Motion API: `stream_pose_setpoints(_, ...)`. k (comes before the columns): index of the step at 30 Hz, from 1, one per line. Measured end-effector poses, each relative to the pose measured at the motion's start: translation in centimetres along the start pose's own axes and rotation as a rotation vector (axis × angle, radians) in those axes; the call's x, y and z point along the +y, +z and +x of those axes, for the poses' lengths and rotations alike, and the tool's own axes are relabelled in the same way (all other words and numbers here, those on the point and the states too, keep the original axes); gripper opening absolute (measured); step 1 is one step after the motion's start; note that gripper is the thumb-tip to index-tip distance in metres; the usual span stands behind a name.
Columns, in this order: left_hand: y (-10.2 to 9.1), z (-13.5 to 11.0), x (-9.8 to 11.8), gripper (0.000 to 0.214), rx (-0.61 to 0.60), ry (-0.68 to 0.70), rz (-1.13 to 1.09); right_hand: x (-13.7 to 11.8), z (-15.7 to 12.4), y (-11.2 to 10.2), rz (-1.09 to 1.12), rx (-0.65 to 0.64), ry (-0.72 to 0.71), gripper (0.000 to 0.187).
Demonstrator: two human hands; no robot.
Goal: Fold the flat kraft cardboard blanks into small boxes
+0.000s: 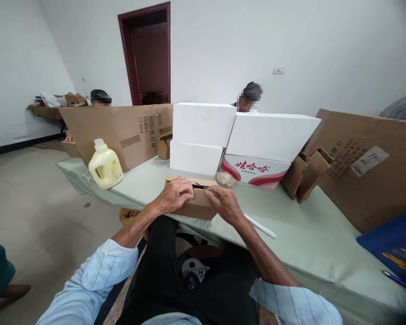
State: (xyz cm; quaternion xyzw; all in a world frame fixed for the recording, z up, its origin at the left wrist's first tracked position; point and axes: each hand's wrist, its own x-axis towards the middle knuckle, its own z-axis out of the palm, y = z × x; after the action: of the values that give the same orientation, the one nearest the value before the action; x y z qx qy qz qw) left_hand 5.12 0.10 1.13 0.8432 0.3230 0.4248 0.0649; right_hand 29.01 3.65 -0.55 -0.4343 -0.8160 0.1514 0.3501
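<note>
A small brown cardboard box (198,208) lies at the near edge of the cloth-covered table (257,207), right in front of me. Along its top is a dark gap beside a raised flap. My left hand (176,195) grips the box's top edge on the left, with thumb and fingers pinched together. On the right, my right hand (225,203) holds the same edge, its fingers bent over the cardboard. The inside of the box is mostly hidden. Just right of my right hand lies a white, thin plastic-looking tool (261,226).
White boxes (203,140) and a red-and-white carton (257,170) stand stacked behind. Large cardboard sheets (135,140) flank them. A yellow jug (105,166) stands left; folded cardboard pieces (309,174), a blue item (392,246) and a pen (401,282) are right. Two people sit beyond.
</note>
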Motion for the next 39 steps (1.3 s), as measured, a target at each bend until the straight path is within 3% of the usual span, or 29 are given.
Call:
stream_pose_setpoints(11, -1.1, -1.9, 2.2, 0.015, 0.079, -0.114, -0.210, -0.6, -2.0, 0.4, 0.126, 0.067, -0.011, 0.031)
stream_pose_setpoints(17, -1.8, -3.0, 2.1, 0.017, 0.197, -0.334, -0.370, -0.9, -3.2, 1.1, 0.218, 0.168, 0.083, 0.057)
stream_pose_setpoints(24, -1.4, -4.0, 1.6, 0.026, 0.309, -0.496, -0.578, -1.6, -4.5, 2.8, 0.272, 0.327, 0.228, 0.054)
stream_pose_setpoints(29, -2.7, -2.9, 1.6, 0.028, 0.326, -0.621, -0.648, -2.1, -5.0, 3.1, 0.416, 0.349, 0.274, 0.041)
stream_pose_setpoints(33, -3.4, -1.8, 1.4, 0.028, 0.320, -0.629, -0.668, -2.2, -5.4, 3.1, 0.465, 0.339, 0.313, 0.041)
stream_pose_setpoints(39, -2.3, -1.6, 0.7, 0.031, 0.212, -0.692, -0.715, -2.2, -6.3, 3.2, 0.481, 0.355, 0.337, 0.043)
